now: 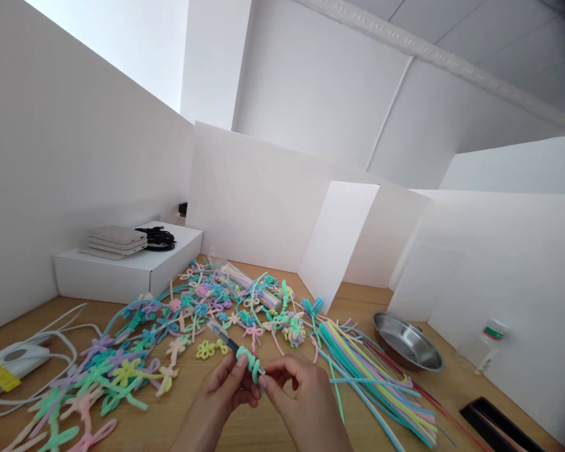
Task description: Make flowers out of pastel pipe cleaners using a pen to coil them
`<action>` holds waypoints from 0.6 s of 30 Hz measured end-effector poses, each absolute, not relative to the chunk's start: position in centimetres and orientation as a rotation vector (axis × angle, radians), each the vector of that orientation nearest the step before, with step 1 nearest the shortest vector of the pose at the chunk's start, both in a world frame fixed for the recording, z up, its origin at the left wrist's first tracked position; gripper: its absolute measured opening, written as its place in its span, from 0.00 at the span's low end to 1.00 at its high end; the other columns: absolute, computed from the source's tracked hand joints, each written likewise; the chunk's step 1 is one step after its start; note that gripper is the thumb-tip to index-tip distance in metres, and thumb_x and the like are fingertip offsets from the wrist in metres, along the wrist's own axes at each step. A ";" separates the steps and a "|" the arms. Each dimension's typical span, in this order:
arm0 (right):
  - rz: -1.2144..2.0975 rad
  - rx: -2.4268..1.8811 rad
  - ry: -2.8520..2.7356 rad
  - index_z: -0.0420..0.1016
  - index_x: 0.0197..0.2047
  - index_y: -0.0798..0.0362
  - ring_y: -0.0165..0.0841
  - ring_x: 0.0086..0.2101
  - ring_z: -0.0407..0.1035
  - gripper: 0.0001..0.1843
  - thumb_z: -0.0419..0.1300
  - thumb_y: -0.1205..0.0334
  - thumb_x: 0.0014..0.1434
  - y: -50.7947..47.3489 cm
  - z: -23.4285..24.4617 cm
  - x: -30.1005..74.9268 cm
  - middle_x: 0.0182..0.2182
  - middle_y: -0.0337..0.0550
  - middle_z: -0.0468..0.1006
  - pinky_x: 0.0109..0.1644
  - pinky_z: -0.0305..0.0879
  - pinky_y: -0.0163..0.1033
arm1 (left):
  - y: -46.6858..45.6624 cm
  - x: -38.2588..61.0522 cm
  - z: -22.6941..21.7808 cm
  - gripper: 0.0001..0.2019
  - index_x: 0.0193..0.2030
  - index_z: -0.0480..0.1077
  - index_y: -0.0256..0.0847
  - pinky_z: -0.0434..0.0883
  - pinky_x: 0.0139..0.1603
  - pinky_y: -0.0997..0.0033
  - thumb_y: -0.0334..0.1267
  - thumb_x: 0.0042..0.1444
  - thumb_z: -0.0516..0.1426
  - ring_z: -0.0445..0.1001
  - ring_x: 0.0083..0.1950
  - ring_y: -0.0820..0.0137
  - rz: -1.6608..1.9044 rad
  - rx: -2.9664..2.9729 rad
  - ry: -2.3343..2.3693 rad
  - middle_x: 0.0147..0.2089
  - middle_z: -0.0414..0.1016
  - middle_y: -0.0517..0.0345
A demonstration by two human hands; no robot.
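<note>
My left hand (226, 392) and my right hand (294, 392) meet low in the middle of the view. Between their fingertips is a green pipe cleaner (249, 364) coiled around a thin dark pen-like rod (223, 336) that sticks out up and to the left. Both hands pinch this piece. A loose bundle of straight pastel pipe cleaners (371, 376) lies to the right of my hands. Several finished pipe cleaner flowers and bows (136, 358) are spread over the wooden table (179, 414) to the left and behind.
A steel bowl (407, 342) sits at the right, with a small white bottle (492, 342) beyond it and a black tray (492, 420) at the lower right. A white box (122, 273) carrying flat devices and cables stands back left. White cables (37, 351) lie at the far left. White boards surround the table.
</note>
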State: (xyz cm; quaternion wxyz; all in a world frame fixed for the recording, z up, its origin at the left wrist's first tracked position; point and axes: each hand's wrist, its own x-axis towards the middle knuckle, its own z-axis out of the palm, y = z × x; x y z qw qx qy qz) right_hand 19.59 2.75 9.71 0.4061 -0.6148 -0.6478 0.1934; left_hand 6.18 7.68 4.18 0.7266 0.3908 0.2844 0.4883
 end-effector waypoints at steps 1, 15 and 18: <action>0.459 -1.545 -1.640 0.80 0.32 0.54 0.33 0.28 0.72 0.06 0.63 0.71 0.51 2.8 9.6 19.5 0.28 0.41 0.79 0.32 0.60 0.34 | 7.7 6.3 4.1 0.19 0.27 0.73 0.39 0.67 0.23 0.72 0.54 0.41 0.66 0.73 0.22 0.70 1.082 0.868 0.627 0.20 0.76 0.60; 0.587 -1.451 -1.554 0.80 0.31 0.55 0.29 0.23 0.63 0.07 0.61 0.63 0.54 3.4 8.3 19.3 0.27 0.41 0.75 0.26 0.57 0.32 | 7.2 6.6 3.7 0.22 0.33 0.76 0.39 0.60 0.20 0.75 0.59 0.44 0.62 0.65 0.19 0.73 1.176 0.986 0.688 0.18 0.70 0.63; 0.595 -1.382 -1.515 0.80 0.33 0.54 0.31 0.25 0.64 0.08 0.60 0.61 0.55 3.6 7.7 19.0 0.29 0.43 0.76 0.28 0.59 0.33 | 6.9 6.3 4.2 0.25 0.33 0.77 0.38 0.61 0.21 0.73 0.61 0.48 0.57 0.65 0.21 0.71 1.175 1.034 0.722 0.19 0.69 0.61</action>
